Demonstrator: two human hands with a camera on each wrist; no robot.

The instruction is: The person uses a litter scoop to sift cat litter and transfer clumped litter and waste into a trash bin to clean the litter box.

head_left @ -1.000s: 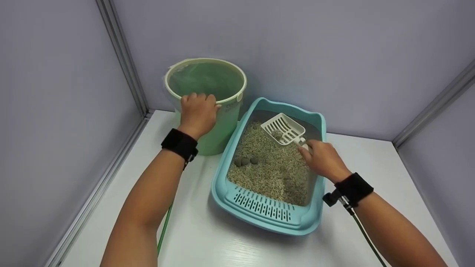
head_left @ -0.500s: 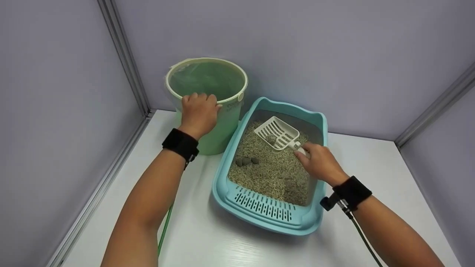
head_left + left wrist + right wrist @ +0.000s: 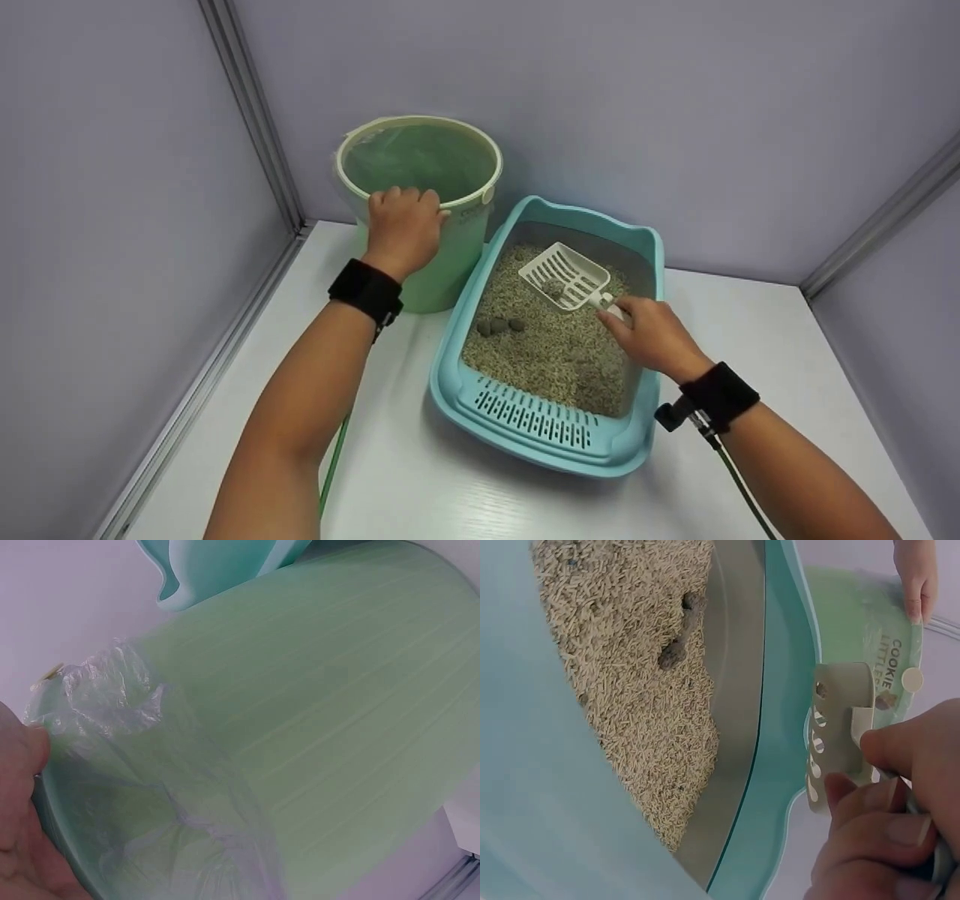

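Observation:
My left hand grips the near rim of a pale green bucket lined with a clear plastic bag; in the left wrist view the bucket's wall fills the picture. My right hand holds the handle of a white slotted scoop, also seen as the scoop in the right wrist view. The scoop hangs over the litter with a dark clump in it. Below lies a teal litter tray filled with beige pellet litter. Three dark clumps lie on the litter at left.
The bucket and tray stand on a white table in a corner between grey-lilac walls with metal rails. A green cable runs under my left arm, and a dark cable hangs from my right wristband.
The scoop with its clump has dropped lower and shifted slightly left and nearer over the litter, my right hand following. My left hand has stayed on the bucket rim.

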